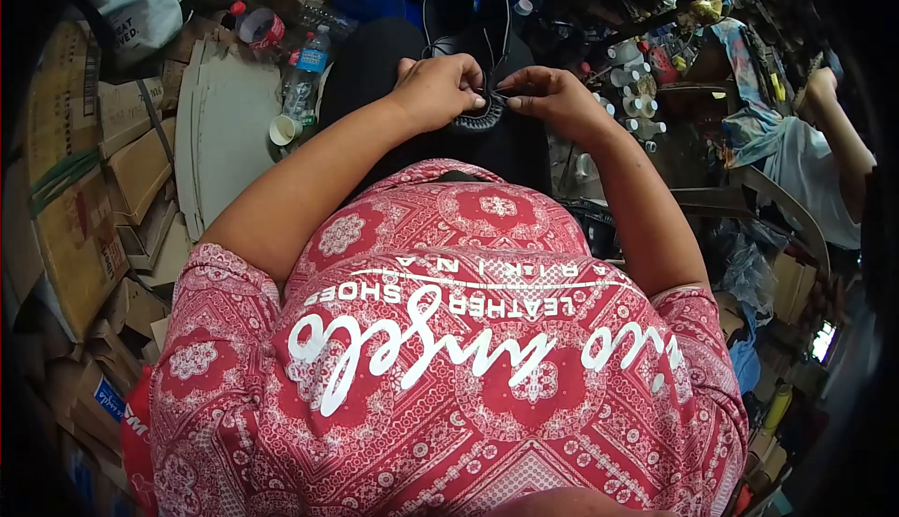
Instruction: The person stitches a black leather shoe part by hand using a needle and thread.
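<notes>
A black leather shoe [465, 25] lay on the person's lap, its stitched edge under both hands. The left hand [438, 91] clenched around that edge, fingers curled closed on it. The right hand [552, 96] pinched a thin thread beside it. A plastic bottle [304, 72] stood among flattened cardboard [229, 133] nearby.
</notes>
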### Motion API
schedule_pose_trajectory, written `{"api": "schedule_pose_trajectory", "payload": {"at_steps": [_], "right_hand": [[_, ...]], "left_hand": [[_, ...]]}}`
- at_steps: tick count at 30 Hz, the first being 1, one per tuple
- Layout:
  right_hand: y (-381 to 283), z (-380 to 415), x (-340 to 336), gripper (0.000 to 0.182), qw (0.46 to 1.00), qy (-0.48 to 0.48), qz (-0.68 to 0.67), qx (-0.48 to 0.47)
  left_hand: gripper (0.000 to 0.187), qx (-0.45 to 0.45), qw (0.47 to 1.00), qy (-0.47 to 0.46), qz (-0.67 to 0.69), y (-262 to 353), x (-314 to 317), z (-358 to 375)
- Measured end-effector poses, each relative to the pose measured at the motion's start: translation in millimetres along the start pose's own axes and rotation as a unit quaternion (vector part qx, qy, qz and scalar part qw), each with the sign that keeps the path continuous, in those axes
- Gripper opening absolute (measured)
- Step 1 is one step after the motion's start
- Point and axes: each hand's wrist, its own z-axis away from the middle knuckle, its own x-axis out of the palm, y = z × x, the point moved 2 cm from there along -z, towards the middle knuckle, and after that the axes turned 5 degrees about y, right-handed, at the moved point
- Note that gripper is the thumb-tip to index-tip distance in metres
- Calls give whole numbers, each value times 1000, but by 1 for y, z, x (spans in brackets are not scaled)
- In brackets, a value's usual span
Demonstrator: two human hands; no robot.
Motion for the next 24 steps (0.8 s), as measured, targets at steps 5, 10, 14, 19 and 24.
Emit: {"api": "schedule_pose_trajectory", "payload": {"at_steps": [5, 10, 14, 19, 24], "right_hand": [[-8, -13, 2, 17, 989, 20, 148, -13], [-9, -16, -4, 13, 996, -40, 77, 6], [9, -13, -30, 14, 1000, -30, 3, 9], [9, 3, -14, 18, 1000, -15, -17, -13], [17, 20, -16, 14, 998, 23, 34, -38]], "left_hand": [[16, 25, 999, -41, -2, 5, -8, -7], [12, 145, 982, -22, -118, 6, -21, -5], [10, 145, 978, 4, -150, -3, -30, 15], [11, 95, 988, -12, -119, 4, -23, 11], [12, 77, 994, -58, -43, 11, -16, 8]]}}
